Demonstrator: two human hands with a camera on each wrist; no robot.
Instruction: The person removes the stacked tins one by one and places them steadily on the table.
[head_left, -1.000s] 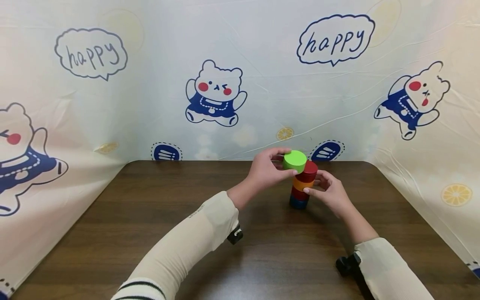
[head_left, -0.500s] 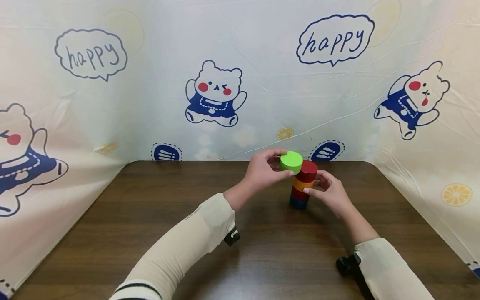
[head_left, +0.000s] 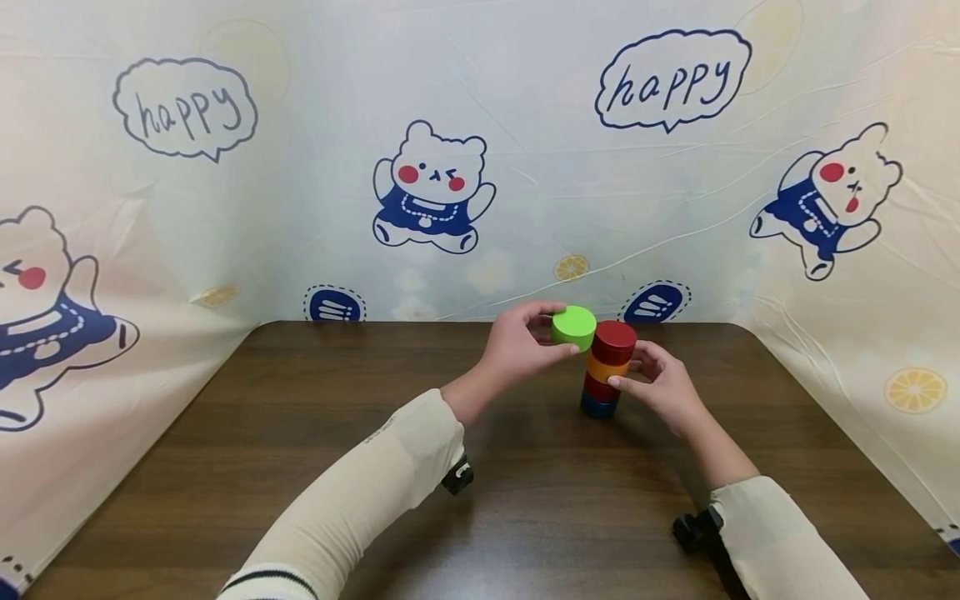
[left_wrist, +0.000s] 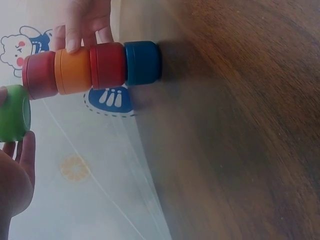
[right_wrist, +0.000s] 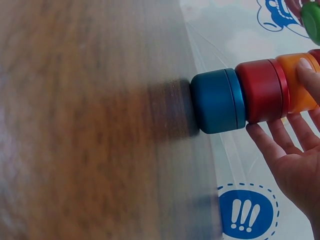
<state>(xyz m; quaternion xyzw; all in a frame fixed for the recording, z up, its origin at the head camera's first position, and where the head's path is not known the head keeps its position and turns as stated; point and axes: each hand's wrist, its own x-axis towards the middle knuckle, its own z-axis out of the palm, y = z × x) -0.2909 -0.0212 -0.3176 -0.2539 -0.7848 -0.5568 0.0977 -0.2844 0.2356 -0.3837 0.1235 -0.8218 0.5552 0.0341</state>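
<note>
Home play corner, cartoon-bear backdrop (head_left: 433, 187), wooden table (head_left: 300, 433)

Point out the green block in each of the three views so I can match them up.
Head: the green block is just above centre, pinched in the left hand, left of the stack's top.
Left wrist: at the left edge, below the stack.
Right wrist: a sliver in the top right corner.
Shared landmark: the blue block at the stack's base.
</note>
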